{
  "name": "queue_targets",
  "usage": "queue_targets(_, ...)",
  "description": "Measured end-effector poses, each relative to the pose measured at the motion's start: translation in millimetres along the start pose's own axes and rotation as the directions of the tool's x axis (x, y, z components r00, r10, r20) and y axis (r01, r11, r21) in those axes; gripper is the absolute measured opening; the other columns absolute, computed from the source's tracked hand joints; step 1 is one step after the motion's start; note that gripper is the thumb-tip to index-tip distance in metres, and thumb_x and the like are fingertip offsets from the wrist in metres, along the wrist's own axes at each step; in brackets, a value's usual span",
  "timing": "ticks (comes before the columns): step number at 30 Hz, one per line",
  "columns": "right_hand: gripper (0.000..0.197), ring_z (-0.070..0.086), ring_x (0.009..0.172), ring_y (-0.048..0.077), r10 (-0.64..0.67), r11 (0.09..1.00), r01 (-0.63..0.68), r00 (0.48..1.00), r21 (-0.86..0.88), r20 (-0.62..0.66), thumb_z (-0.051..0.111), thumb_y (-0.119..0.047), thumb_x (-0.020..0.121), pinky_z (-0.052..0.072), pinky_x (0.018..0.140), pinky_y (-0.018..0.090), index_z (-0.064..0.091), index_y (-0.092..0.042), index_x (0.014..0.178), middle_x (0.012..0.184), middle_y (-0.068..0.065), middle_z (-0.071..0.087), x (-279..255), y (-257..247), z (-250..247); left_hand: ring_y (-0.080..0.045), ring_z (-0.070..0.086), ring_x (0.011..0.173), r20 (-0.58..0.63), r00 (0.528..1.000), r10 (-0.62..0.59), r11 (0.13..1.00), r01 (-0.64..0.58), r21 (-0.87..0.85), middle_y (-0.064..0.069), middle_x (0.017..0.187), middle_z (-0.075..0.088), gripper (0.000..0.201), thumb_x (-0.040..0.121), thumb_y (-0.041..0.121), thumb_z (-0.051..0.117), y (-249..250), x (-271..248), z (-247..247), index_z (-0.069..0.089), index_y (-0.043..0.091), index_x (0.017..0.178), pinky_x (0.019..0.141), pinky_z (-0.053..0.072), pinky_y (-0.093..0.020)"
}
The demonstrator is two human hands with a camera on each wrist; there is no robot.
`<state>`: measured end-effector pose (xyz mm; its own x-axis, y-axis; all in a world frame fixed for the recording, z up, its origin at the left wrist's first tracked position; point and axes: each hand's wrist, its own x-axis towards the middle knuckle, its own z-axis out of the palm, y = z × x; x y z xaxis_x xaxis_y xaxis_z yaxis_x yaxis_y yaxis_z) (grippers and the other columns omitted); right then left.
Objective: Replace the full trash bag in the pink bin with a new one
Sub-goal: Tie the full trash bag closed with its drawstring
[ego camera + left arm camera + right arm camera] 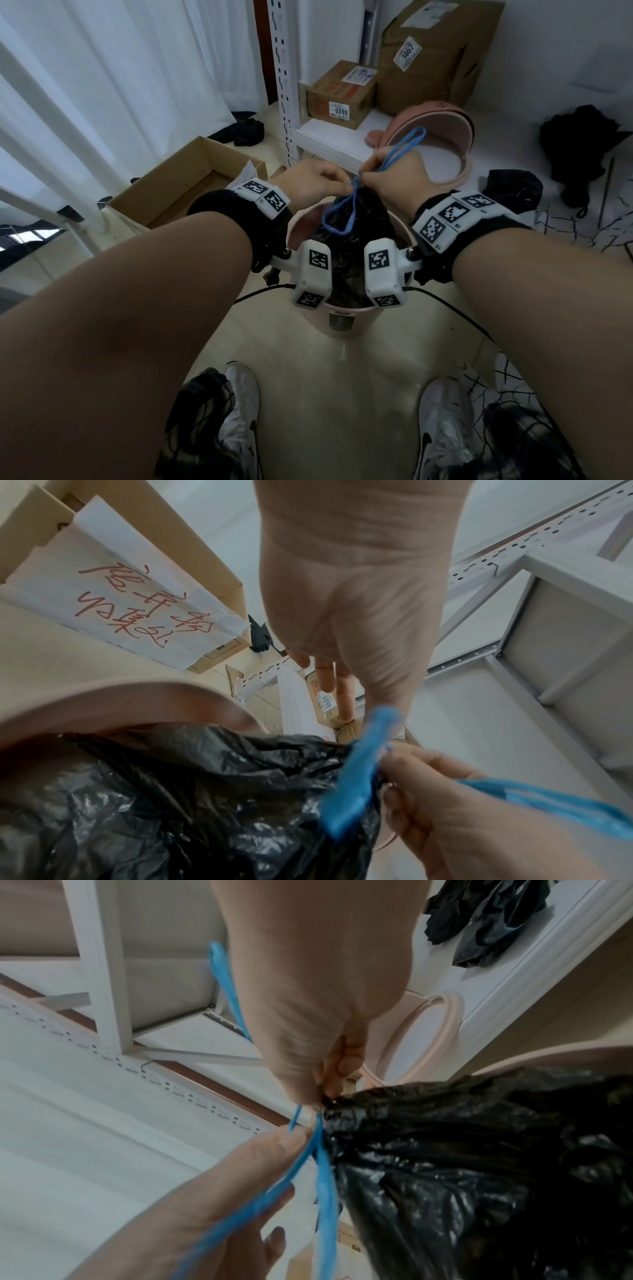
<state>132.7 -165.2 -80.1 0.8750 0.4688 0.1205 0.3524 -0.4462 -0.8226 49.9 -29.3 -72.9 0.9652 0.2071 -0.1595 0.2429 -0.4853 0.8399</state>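
Observation:
The pink bin [337,323] stands on the floor between my forearms, its rim [137,696] showing in the left wrist view. A full black trash bag [363,219] sits in it, its top gathered to a neck [342,1110]. A blue drawstring [339,219] comes out of that neck: one loop hangs down over the bag, another rises over my right hand. My left hand [342,185] pinches the drawstring [359,772] at the neck from the left. My right hand [366,178] pinches it from the right [325,1096]. The bin's pink lid [442,137] leans behind.
An open cardboard box [191,185] lies left of the bin. Behind it a white metal shelf [329,137] carries taped parcels [339,92]. Crumpled black bags [513,188] lie on the floor at right. My shoes [239,394] stand near the bin's front.

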Motion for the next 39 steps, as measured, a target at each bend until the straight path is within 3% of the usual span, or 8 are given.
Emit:
queue_targets(4, 0.006, 0.06, 0.067, 0.014, -0.042, 0.996, 0.042, 0.999, 0.073, -0.002, 0.064, 0.0, 0.078, 0.054, 0.067, 0.03, 0.065, -0.005, 0.075, 0.071, 0.003, 0.062, 4.1, -8.2, 6.0, 0.014, 0.054, 0.058, 0.024, 1.0, 0.001, 0.998, 0.001, -0.064, 0.022, 0.058, 0.061, 0.012, 0.089, 0.02, 0.063, 3.6, -5.1, 1.1, 0.069, 0.018, 0.079, 0.068, 0.039, -0.008)
queue_targets(8, 0.006, 0.051, 0.06, 0.001, -0.125, 0.991, 0.125, 0.992, 0.039, 0.003, 0.068, -0.005, 0.08, 0.044, 0.056, 0.008, 0.063, -0.007, 0.078, 0.066, -0.009, 0.052, 4.7, -9.9, 3.0, -0.005, 0.051, 0.092, -0.031, 0.997, -0.067, 0.995, 0.065, -0.074, 0.002, 0.105, 0.059, 0.036, 0.1, 0.037, 0.038, 9.3, -5.5, 2.4, 0.06, 0.014, 0.116, 0.084, 0.036, -0.02)
queue_targets(14, 0.009, 0.052, 0.046, -0.008, -0.159, 0.983, 0.146, 0.981, 0.114, 0.108, 0.068, 0.001, 0.08, 0.043, 0.05, 0.008, 0.061, -0.002, 0.076, 0.063, -0.003, 0.052, 0.5, -6.0, -2.9, -0.023, 0.052, 0.12, -0.018, 0.993, -0.12, 0.965, 0.113, -0.238, -0.001, 0.136, 0.053, 0.058, 0.088, 0.063, 0.036, 8.9, 0.7, 14.8, 0.044, 0.033, 0.137, 0.1, 0.042, -0.037)
queue_targets(18, 0.005, 0.055, 0.041, -0.002, -0.112, 0.979, 0.084, 0.983, 0.187, 0.144, 0.064, 0.004, 0.083, 0.048, 0.049, 0.012, 0.062, 0.004, 0.088, 0.061, 0.005, 0.055, -3.4, -7.0, -7.6, -0.017, 0.06, 0.092, -0.161, 0.983, -0.088, 0.802, -0.026, -0.597, -0.002, 0.1, 0.058, 0.024, 0.098, 0.032, 0.046, 19.7, 8.7, 15.0, 0.052, 0.025, 0.12, 0.071, 0.052, -0.018)
queue_targets(23, 0.014, 0.056, 0.041, 0.0, -0.076, 0.986, 0.051, 0.986, 0.161, 0.151, 0.059, 0.005, 0.086, 0.051, 0.051, 0.014, 0.064, 0.012, 0.097, 0.063, 0.007, 0.059, -3.9, -4.2, -13.8, -0.019, 0.063, 0.08, -0.181, 0.975, -0.128, 0.59, -0.071, -0.804, -0.005, 0.089, 0.056, 0.021, 0.101, 0.018, 0.042, 23.6, 11.1, 12.7, 0.053, 0.01, 0.084, 0.079, 0.056, -0.031)
queue_targets(28, 0.017, 0.062, 0.083, 0.027, -0.188, 0.908, 0.236, 0.968, -0.345, 0.167, 0.052, -0.007, 0.091, 0.036, 0.069, 0.026, 0.066, 0.003, 0.088, 0.087, 0.017, 0.067, 2.0, 0.3, -15.9, -0.02, 0.068, 0.067, -0.166, 0.946, -0.28, 0.317, -0.073, -0.946, -0.008, 0.083, 0.054, 0.03, 0.104, 0.018, 0.025, 22.8, 14.3, 8.1, 0.039, 0.01, 0.078, 0.06, 0.057, -0.029)
queue_targets(31, 0.017, 0.058, 0.091, 0.035, -0.139, 0.868, 0.218, 0.969, -0.446, 0.205, 0.049, -0.009, 0.092, 0.037, 0.072, 0.032, 0.061, -0.007, 0.08, 0.078, 0.013, 0.06, -2.4, 7.7, -16.3, -0.007, 0.029, 0.029, -0.187, 0.932, -0.309, 0.462, -0.025, -0.887, 0.006, 0.046, 0.035, 0.035, 0.101, 0.014, 0.023, 14.1, 14.1, 3.5, 0.031, 0.017, 0.067, 0.041, 0.027, -0.02)
queue_targets(39, 0.031, 0.056, 0.092, 0.034, 0.22, 0.823, -0.048, 0.946, -0.566, 0.239, 0.037, -0.022, 0.1, 0.034, 0.072, 0.031, 0.056, -0.004, 0.084, 0.094, 0.023, 0.06, -15.8, 25.1, -9.8, -0.014, 0.021, 0.054, -0.114, 0.985, -0.126, 0.963, 0.094, -0.254, -0.001, 0.064, 0.025, 0.034, 0.102, 0.027, 0.031, -12.7, 1.5, -2.7, 0.029, 0.02, 0.068, 0.052, 0.024, -0.026)
